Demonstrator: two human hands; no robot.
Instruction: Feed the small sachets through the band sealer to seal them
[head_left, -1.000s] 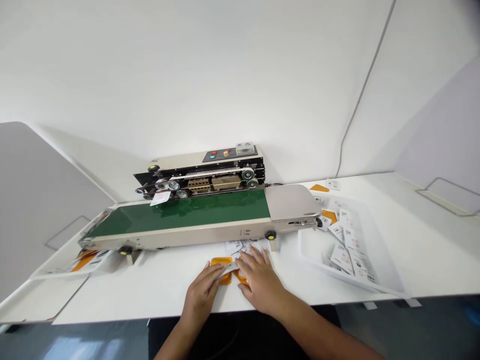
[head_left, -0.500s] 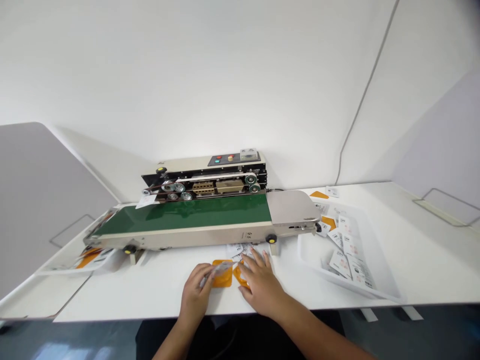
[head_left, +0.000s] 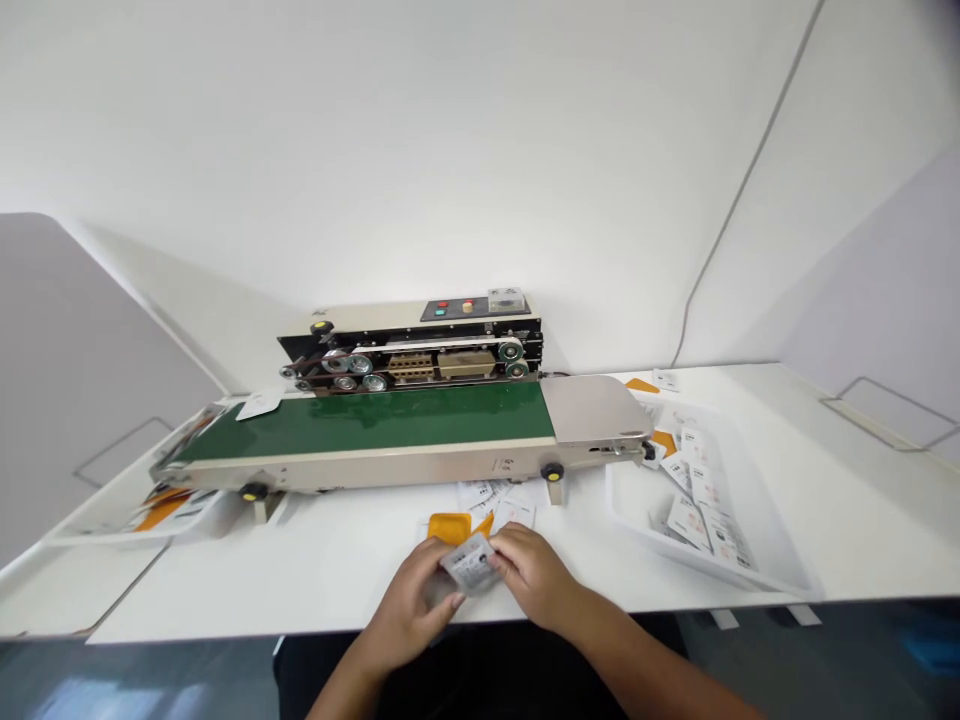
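Small white printed sachet (head_left: 471, 563): flat, rectangular, black text on face, slightly glossy. Tilted, 1 corner pointing down, held up between 2 hands. Left hand (head_left: 409, 600) pinches left edge, right hand (head_left: 529, 575) pinches right edge. Sits above front of white table (head_left: 225, 590), just below orange rounded piece (head_left: 448, 527).

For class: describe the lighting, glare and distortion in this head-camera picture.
Head view: bright, even light nearly washes out the white wall; the green conveyor belt shows a soft sheen; the front edge of the white table bows from wide-angle distortion; a dark blur fills the top right corner.
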